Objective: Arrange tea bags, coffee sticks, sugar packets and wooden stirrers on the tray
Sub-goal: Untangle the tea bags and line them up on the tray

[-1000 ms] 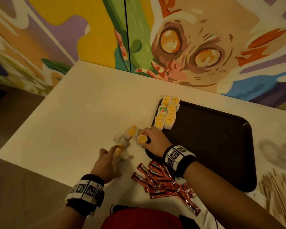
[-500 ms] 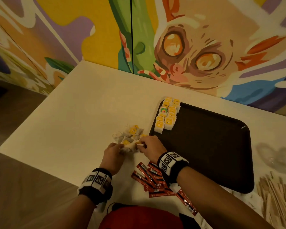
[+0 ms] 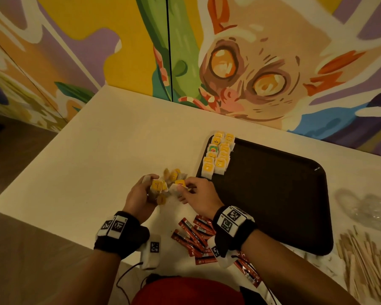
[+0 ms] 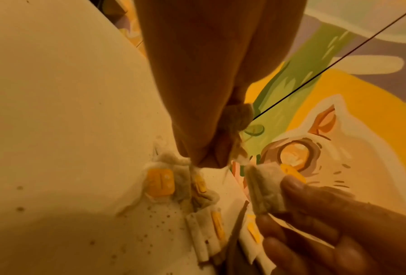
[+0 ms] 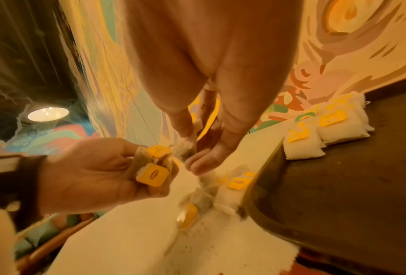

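Observation:
My left hand [image 3: 141, 192] grips a small bunch of yellow-tagged tea bags [image 5: 153, 174] just above the white table. My right hand [image 3: 195, 191] pinches one tea bag [image 3: 178, 185] by its edge, close beside the left hand. A few loose tea bags [image 4: 160, 183] lie on the table under the hands. Two rows of tea bags [image 3: 218, 154] stand on the far left corner of the dark tray [image 3: 273, 194]. Red coffee sticks [image 3: 194, 236] lie in a heap near my right wrist. Wooden stirrers [image 3: 365, 260] are piled at the right edge.
A crumpled clear plastic wrapper [image 3: 365, 210] lies right of the tray. A painted wall [image 3: 229, 62] runs along the table's far side. The table's left edge [image 3: 31, 164] drops to the floor. A red garment [image 3: 185, 291] sits at the near edge.
Both hands have lifted off the pile and come together. The left hand now holds a bunch of tea bags and the right hand pinches one.

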`<state>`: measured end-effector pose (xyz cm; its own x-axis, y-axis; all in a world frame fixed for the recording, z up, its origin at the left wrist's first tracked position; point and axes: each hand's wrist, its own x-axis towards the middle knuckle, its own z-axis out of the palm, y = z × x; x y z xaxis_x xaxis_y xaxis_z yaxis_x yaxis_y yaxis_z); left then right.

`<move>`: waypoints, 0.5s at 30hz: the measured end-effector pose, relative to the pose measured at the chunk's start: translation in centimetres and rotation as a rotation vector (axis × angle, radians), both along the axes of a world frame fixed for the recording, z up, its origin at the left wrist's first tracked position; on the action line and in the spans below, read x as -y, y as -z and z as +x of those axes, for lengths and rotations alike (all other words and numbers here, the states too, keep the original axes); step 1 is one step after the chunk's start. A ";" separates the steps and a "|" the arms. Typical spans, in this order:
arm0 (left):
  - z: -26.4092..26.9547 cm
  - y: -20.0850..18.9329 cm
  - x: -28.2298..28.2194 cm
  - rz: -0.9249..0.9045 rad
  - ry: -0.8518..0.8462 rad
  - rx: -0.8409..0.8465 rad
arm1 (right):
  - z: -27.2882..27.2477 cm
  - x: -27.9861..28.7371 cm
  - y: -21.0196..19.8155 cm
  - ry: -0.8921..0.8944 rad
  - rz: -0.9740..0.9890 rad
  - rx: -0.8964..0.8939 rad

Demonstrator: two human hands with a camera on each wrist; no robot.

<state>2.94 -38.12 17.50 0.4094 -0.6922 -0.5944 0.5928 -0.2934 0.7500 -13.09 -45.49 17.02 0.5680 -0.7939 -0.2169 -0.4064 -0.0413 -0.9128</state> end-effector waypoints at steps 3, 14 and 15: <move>-0.5 -0.6 0.8 0.034 -0.066 -0.130 | 0.4 -0.2 -0.6 0.015 0.054 0.049; -2.7 -2.2 2.0 0.029 0.182 -0.169 | 1.2 -0.9 -1.3 0.032 -0.054 0.054; -2.9 -2.3 2.0 0.017 0.199 -0.188 | 1.2 -0.9 -1.3 0.027 -0.065 0.044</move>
<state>0.08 -40.10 19.83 0.1471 -0.7376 -0.6591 0.6507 -0.4296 0.6261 -11.92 -44.58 18.28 0.5538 -0.8208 -0.1398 -0.3675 -0.0903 -0.9256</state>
